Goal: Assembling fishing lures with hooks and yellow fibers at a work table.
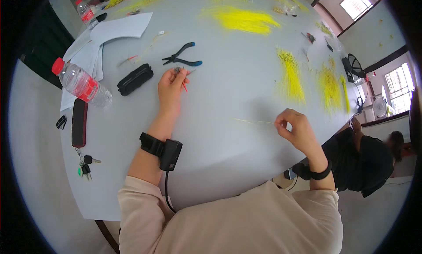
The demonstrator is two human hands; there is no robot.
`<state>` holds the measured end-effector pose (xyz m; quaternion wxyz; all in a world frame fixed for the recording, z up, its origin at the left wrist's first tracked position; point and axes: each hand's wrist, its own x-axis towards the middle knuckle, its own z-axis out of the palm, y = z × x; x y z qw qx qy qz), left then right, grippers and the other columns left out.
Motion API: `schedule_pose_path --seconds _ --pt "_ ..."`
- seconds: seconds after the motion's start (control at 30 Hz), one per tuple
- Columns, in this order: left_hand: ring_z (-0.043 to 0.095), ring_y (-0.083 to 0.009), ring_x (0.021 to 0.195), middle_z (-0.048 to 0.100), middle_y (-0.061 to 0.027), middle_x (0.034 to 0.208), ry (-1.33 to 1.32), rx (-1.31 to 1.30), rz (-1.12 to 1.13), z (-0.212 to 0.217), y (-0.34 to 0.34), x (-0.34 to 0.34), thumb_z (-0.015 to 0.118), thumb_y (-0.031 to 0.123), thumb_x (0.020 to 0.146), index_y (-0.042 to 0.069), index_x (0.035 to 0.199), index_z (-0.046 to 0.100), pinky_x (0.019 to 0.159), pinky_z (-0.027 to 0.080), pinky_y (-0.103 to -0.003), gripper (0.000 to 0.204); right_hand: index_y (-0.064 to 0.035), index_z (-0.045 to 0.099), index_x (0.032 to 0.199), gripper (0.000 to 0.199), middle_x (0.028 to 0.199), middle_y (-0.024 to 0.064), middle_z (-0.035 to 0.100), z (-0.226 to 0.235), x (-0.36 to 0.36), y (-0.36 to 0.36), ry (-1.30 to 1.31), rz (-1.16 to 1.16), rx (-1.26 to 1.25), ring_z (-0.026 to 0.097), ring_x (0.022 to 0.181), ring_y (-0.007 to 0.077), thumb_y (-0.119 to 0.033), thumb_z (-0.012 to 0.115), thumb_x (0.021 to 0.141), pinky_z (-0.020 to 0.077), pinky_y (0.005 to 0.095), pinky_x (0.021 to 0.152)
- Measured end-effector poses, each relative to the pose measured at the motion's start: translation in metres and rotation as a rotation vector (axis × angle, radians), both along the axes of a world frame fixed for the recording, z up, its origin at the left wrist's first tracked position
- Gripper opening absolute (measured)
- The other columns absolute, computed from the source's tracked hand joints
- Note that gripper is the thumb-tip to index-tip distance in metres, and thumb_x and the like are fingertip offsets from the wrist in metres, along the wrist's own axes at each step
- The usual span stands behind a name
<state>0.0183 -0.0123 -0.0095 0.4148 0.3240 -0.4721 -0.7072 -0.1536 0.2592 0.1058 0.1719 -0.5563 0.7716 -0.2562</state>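
My left hand (170, 90) is closed around a small tool with a dark grey end, a thin pointed tip and a red strip (185, 87) hanging below the fingers; its kind is too small to make out. Just beyond these fingers lie open pliers (176, 60) with blue-tipped black handles. My right hand (295, 130) pinches one end of a thin yellow wire (255, 121), which stretches left above the table. Nearest to that hand, farther back, is a bundle of cut yellow wires (291, 76).
More yellow wire bundles (239, 20) lie on the grey table (220, 166). At left are a black case (135, 79), a water bottle (83, 85), white papers (121, 28), a dark pouch (79, 122) and keys (86, 164). Another person (358, 159) is at the right.
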Motion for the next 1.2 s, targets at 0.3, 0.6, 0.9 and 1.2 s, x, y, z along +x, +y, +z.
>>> schedule_pose_path --seconds 0.3,0.6,0.9,1.2 --pt "0.050 -0.0081 0.072 0.060 -0.0075 0.089 0.036 -0.019 -0.021 0.000 -0.001 0.001 0.060 0.014 0.085 0.000 0.094 0.056 0.066 0.042 -0.020 0.017 -0.0047 0.060 0.090 0.022 0.087 0.0107 0.058 -0.016 0.001 -0.023 0.423 0.204 0.034 0.057 0.081 0.0289 -0.005 0.066 0.069 0.0478 0.0371 0.071" --pt "0.051 -0.0084 0.072 0.061 -0.0053 0.087 0.024 -0.055 -0.056 -0.001 -0.001 0.000 0.060 0.015 0.085 0.002 0.095 0.057 0.067 0.042 -0.020 0.016 -0.0052 0.060 0.087 0.015 0.086 0.0086 0.057 -0.063 0.047 -0.086 0.334 0.347 -0.061 0.056 0.082 0.0261 -0.007 0.063 0.072 0.0483 0.0354 0.070" --pt "0.052 -0.0070 0.072 0.062 -0.0031 0.088 0.006 -0.064 -0.085 -0.001 0.000 0.000 0.060 0.015 0.085 0.004 0.093 0.057 0.067 0.042 -0.019 0.013 -0.0016 0.057 0.077 0.010 0.077 0.0076 0.057 -0.058 0.036 -0.110 0.231 0.366 0.057 0.058 0.074 0.0208 -0.007 0.062 0.070 0.0479 0.0296 0.068" --pt "0.052 -0.0082 0.070 0.062 -0.0068 0.088 -0.016 -0.032 -0.133 0.007 0.004 0.001 0.059 0.014 0.085 0.004 0.092 0.057 0.066 0.042 -0.020 0.012 -0.0008 0.054 0.091 0.011 0.082 0.0023 0.058 -0.077 0.009 -0.184 -0.911 0.084 -0.273 0.054 0.076 0.0078 -0.010 0.055 0.085 0.0440 0.0227 0.073"
